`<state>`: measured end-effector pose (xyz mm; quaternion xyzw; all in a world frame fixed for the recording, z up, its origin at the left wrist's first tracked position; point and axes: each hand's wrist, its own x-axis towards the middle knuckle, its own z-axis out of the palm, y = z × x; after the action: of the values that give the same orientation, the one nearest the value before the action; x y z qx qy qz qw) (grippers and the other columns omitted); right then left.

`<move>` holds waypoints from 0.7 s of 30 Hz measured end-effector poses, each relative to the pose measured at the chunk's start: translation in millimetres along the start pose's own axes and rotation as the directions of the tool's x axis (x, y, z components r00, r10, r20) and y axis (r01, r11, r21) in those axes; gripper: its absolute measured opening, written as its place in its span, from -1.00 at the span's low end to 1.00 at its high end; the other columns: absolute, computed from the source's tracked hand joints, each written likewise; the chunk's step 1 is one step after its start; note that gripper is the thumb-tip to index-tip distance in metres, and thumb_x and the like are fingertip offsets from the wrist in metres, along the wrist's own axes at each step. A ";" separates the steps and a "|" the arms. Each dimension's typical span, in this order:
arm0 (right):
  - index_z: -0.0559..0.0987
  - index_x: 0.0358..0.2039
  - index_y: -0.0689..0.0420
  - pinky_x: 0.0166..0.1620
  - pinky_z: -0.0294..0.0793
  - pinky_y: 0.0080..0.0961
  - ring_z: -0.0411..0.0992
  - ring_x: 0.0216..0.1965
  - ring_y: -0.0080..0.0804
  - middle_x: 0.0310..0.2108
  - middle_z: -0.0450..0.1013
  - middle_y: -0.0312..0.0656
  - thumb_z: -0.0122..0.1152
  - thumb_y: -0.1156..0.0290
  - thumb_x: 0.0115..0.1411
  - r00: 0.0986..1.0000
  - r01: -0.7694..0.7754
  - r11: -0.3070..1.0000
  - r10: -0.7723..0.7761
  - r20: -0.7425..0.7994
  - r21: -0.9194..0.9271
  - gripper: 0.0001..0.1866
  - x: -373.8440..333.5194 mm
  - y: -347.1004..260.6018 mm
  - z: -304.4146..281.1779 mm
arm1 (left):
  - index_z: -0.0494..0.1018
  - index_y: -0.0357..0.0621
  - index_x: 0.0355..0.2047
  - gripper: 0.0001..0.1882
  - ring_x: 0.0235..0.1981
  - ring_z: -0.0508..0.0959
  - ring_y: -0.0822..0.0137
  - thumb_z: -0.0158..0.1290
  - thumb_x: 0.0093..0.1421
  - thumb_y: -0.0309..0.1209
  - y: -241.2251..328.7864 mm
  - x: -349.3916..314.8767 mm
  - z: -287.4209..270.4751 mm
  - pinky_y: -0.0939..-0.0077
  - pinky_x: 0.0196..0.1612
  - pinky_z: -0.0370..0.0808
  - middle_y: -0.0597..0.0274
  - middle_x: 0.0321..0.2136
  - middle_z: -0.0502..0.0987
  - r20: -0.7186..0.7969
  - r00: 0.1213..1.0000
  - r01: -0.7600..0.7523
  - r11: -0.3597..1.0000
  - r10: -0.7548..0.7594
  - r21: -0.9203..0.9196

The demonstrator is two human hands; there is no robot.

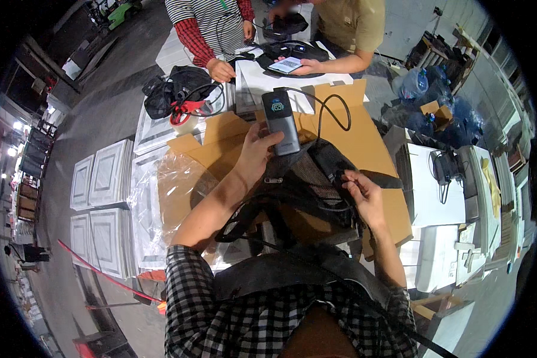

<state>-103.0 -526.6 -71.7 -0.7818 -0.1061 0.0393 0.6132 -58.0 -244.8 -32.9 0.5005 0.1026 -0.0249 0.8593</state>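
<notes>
My left hand (259, 146) is closed around a grey power bank (284, 128) with a lit display, held upright above a black and grey bag (316, 173). A black cable (320, 113) runs from the top of the power bank and loops down to the bag. At the bag's right side, my right hand (365, 194) pinches a small dark thing between thumb and fingers. Whether that is part of the bag or a separate piece I cannot make out. Brown cardboard (370, 137) lies beneath the bag.
Across from me, one person's hand (221, 70) rests by a white box, and another's hand (309, 67) holds a phone (286, 64). A black bag (176, 92) and a tape roll (185, 123) lie left. Panel stacks (110, 173) and water bottles (413, 83) stand around.
</notes>
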 end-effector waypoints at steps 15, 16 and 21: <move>0.46 -0.08 0.32 -0.18 0.45 -0.59 0.48 -0.28 -0.50 -0.25 0.51 -0.08 0.01 0.58 0.19 0.999 0.037 0.999 -0.036 0.038 -0.010 -0.73 6.7 2.8 8.8 | 0.25 -0.22 -0.02 -0.51 -0.15 0.43 0.37 0.09 0.01 -0.61 -18.3 6.6 -13.2 0.46 -0.06 0.37 0.22 -0.18 0.43 0.084 0.968 -0.247 0.959 0.237 0.138; 0.46 -0.08 0.32 -0.19 0.45 -0.59 0.48 -0.28 -0.50 -0.25 0.51 -0.08 0.00 0.58 0.19 0.998 0.036 0.999 -0.035 0.044 -0.012 -0.73 6.4 0.6 8.8 | 0.24 -0.22 -0.01 -0.50 -0.14 0.42 0.36 0.09 0.01 -0.62 -16.7 5.2 -11.6 0.46 -0.05 0.36 0.21 -0.16 0.42 0.094 0.967 -0.250 0.959 0.238 0.136; 0.45 -0.08 0.30 -0.19 0.45 -0.60 0.48 -0.29 -0.50 -0.26 0.51 -0.09 0.00 0.58 0.18 0.996 0.073 0.997 -0.072 0.061 -0.019 -0.72 7.2 6.9 10.0 | 0.21 -0.21 0.02 -0.44 -0.08 0.38 0.34 0.09 -0.02 -0.64 -14.7 4.2 -11.2 0.45 -0.01 0.32 0.20 -0.11 0.39 0.128 0.960 -0.265 0.956 0.249 0.127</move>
<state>-97.1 -517.1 -80.4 -0.7823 -0.1531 0.0393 0.6025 -57.8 -242.2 -51.6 0.5677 -0.0134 0.0522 0.8214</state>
